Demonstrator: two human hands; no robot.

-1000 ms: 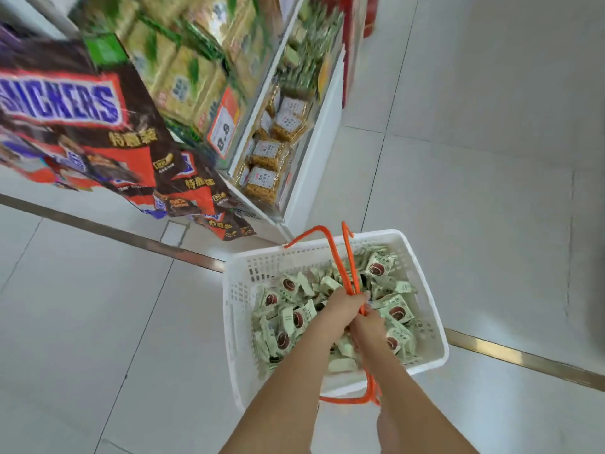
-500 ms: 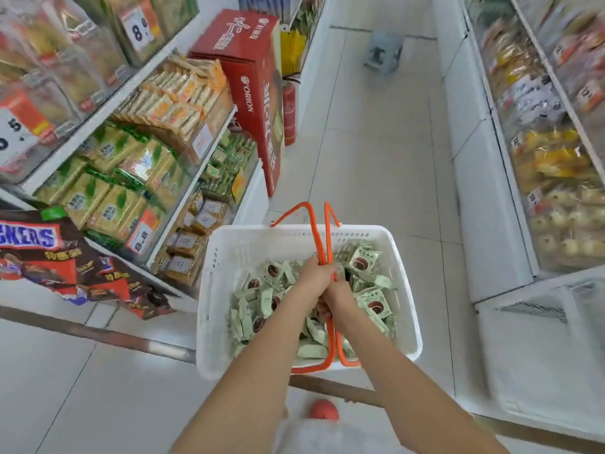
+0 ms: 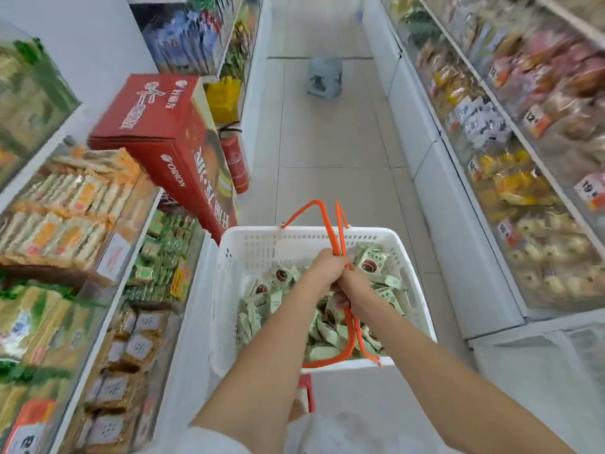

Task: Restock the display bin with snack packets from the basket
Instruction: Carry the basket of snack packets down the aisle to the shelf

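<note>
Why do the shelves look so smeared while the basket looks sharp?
Head view: motion blur streaks the left shelves and right shelves; the white basket and both hands on its orange handles stay crisp; wide-angle distortion bows the edges.

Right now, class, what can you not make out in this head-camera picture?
- Packets under the hands: hidden by arms.
- Shelf goods and price tags: blurred, unreadable.
- Display bin to restock: which one cannot be told.
- Foot: mostly hidden under the basket.
</note>
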